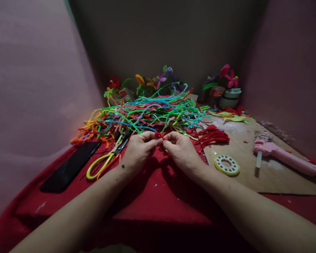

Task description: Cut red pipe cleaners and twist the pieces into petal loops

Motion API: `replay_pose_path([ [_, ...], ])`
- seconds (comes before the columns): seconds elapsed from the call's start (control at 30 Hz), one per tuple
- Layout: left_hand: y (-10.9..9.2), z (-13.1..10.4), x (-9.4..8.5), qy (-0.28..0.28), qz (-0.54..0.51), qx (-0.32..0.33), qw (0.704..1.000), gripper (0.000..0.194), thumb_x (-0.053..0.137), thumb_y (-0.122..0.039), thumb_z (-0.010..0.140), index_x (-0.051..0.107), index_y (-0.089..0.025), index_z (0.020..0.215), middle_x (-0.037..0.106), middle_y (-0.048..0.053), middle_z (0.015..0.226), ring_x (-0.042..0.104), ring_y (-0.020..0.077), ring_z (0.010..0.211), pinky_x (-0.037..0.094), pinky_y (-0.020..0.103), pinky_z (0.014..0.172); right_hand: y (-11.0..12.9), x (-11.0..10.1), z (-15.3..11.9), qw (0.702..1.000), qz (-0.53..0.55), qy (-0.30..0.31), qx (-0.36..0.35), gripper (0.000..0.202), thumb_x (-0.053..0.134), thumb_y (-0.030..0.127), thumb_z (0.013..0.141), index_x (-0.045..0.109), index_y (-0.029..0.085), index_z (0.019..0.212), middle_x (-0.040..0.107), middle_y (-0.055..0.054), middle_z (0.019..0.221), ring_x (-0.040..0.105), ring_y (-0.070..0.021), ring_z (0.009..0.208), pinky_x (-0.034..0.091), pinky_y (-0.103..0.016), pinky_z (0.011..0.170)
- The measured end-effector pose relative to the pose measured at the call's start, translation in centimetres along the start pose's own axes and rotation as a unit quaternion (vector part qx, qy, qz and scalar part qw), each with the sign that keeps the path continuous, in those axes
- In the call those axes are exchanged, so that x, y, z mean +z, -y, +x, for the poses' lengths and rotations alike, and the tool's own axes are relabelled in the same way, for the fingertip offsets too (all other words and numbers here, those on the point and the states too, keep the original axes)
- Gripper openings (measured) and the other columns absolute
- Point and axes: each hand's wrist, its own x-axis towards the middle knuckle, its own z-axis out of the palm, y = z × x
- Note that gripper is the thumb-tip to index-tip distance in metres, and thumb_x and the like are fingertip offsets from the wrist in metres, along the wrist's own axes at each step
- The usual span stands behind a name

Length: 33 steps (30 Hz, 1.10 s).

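Note:
Between my two hands, above the middle of the red cloth (158,207), is a short red pipe cleaner (158,135), looped or bent. My left hand (140,149) pinches it between thumb and forefinger. From the other side my right hand (181,149) grips it the same way, the fingertips of both hands nearly meeting. Part of the red piece is covered by my fingers. Just beyond my hands lies a large heap of coloured pipe cleaners (147,114). A bundle of red pipe cleaners (213,136) rests right of my right hand.
Scissors (101,165) with yellow and orange handles and a black phone (70,168) lie at left. On a cardboard sheet (242,140) at right are a yellow tape roll (226,164) and a pink glue gun (284,153). Pipe-cleaner flowers (160,79) and a lidded jar (230,97) stand behind.

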Motion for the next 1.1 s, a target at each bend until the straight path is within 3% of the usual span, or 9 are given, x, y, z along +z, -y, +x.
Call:
replay_pose_path([
  [0.2,0.2,-0.3,0.4,-0.006,0.021,0.016,1.000,0.017,0.065,-0.028,0.067,0.058,-0.013,0.069,0.046,-0.006,0.051,0.033,0.0037,0.043,0.025,0.019,0.042,-0.1,-0.1,-0.2,0.999,-0.047,-0.002,-0.003,0.007,0.050,0.019,0.066,0.053,0.015,0.061,0.054,0.001,0.053,0.047,-0.0091,0.048,0.036,-0.022,0.048],
  [0.47,2.0,0.1,0.8,-0.012,0.106,0.119,0.987,0.015,0.058,-0.026,0.074,0.055,-0.014,0.065,0.049,-0.003,0.062,0.041,0.0069,0.057,0.034,0.020,0.054,-0.7,0.2,0.0,0.992,-0.114,-0.037,-0.024,0.007,0.052,0.021,0.063,0.050,0.017,0.058,0.051,0.002,0.052,0.042,-0.0087,0.048,0.032,-0.023,0.047],
  [0.57,1.8,0.2,0.6,-0.012,0.070,0.089,0.993,0.015,0.061,-0.027,0.072,0.056,-0.014,0.066,0.047,-0.005,0.057,0.038,0.0056,0.051,0.031,0.019,0.049,-0.2,0.0,-0.1,0.996,-0.083,-0.021,-0.006,0.006,0.051,0.018,0.064,0.051,0.016,0.058,0.051,0.002,0.051,0.042,-0.0084,0.047,0.032,-0.023,0.047],
  [0.67,1.3,0.3,0.2,0.015,-0.008,0.041,0.999,0.016,0.064,-0.028,0.070,0.057,-0.014,0.069,0.048,-0.005,0.054,0.037,0.0040,0.046,0.028,0.018,0.044,0.4,-0.4,-0.2,0.998,0.032,0.037,0.025,0.004,0.051,0.014,0.063,0.053,0.015,0.060,0.053,0.002,0.052,0.045,-0.0080,0.047,0.036,-0.023,0.050],
  [0.8,0.8,0.5,-0.4,0.054,-0.097,-0.002,0.994,0.021,0.069,-0.026,0.065,0.061,-0.015,0.081,0.056,-0.002,0.065,0.044,0.0039,0.047,0.029,0.017,0.044,0.4,-0.8,-0.1,0.989,0.119,0.074,0.052,0.003,0.057,0.013,0.059,0.056,0.013,0.057,0.058,-0.001,0.054,0.046,-0.0081,0.047,0.037,-0.024,0.050],
  [0.9,0.5,0.7,-0.9,0.092,-0.088,-0.018,0.992,0.026,0.068,-0.027,0.066,0.064,-0.016,0.089,0.056,-0.002,0.064,0.040,0.0025,0.044,0.025,0.016,0.041,0.1,-0.8,0.0,0.983,0.138,0.090,0.087,0.006,0.060,0.013,0.057,0.056,0.012,0.052,0.058,-0.002,0.051,0.045,-0.0077,0.043,0.035,-0.025,0.048],
  [1.1,0.4,0.8,-1.4,0.100,-0.038,-0.037,0.994,0.020,0.067,-0.032,0.067,0.063,-0.014,0.074,0.050,-0.004,0.050,0.034,0.0025,0.038,0.021,0.016,0.037,0.0,-0.9,0.2,0.961,0.209,0.127,0.126,0.003,0.062,0.011,0.054,0.059,0.011,0.053,0.059,-0.002,0.050,0.046,-0.0085,0.043,0.035,-0.025,0.046],
])
